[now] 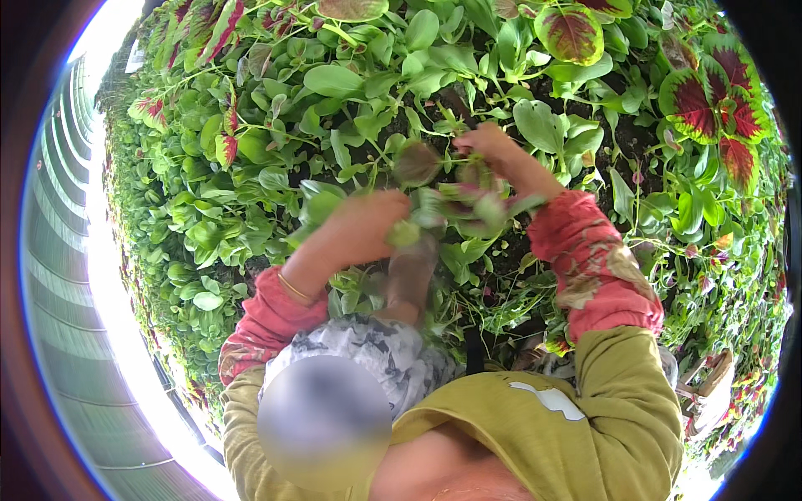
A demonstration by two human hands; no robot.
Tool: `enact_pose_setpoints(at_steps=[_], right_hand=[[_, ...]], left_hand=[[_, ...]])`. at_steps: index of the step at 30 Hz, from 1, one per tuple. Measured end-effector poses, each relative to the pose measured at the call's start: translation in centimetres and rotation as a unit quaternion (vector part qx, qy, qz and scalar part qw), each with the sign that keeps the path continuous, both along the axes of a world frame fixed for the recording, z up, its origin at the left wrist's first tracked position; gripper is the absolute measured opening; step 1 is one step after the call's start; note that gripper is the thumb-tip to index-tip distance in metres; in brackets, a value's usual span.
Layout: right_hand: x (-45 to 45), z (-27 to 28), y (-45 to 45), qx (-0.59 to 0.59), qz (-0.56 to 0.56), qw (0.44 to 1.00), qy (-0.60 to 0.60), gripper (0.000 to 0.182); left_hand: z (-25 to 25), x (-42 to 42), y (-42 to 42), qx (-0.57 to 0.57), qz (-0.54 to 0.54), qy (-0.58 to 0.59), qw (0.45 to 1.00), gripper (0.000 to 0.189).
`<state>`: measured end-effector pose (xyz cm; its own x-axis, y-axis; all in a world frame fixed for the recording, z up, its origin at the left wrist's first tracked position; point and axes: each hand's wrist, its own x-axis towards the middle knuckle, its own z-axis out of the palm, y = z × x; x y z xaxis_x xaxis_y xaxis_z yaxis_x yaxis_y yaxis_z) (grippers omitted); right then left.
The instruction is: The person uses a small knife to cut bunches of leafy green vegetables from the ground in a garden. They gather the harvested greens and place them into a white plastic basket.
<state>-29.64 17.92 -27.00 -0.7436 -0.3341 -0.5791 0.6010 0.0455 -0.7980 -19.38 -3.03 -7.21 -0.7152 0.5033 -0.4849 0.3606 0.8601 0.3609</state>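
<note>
My left hand (369, 222), blurred by motion, is curled among loose green leaves (429, 210). Some leaves stick out past its fingers, and its fingertips are hidden. My right hand (501, 153) is bent low into the plant bed (332, 81), fingers curled. A dark, slim thing (460, 106) lies just beyond its fingers; whether it is a tool in the grip cannot be told. Between the hands is a blurred cluster of green and purplish leaves (479, 203), and a brownish round leaf (416, 163) stands beside it.
Coleus plants with red and green leaves (717, 103) grow at the right. A bare leg (410, 275) below grey-and-white patterned cloth (369, 341) extends between my arms. Cut or pulled greens (501, 300) lie near my body. Ribbed green sheeting (62, 250) curves along the left.
</note>
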Motion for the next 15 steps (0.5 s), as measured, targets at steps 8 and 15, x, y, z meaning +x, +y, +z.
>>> enact_pose_setpoints(at_steps=[8,15], right_hand=[[5.8,10.2,10.5,0.245,0.347,0.874,0.238,0.032],[8.2,15.5,23.5,0.616,0.275,0.727,0.13,0.03]], left_hand=[[-6.0,-6.8,-0.2,-0.032,-0.052,0.069,0.996,0.027],[-12.7,-12.9,-5.6,-0.223,0.014,0.263,0.939,0.012]])
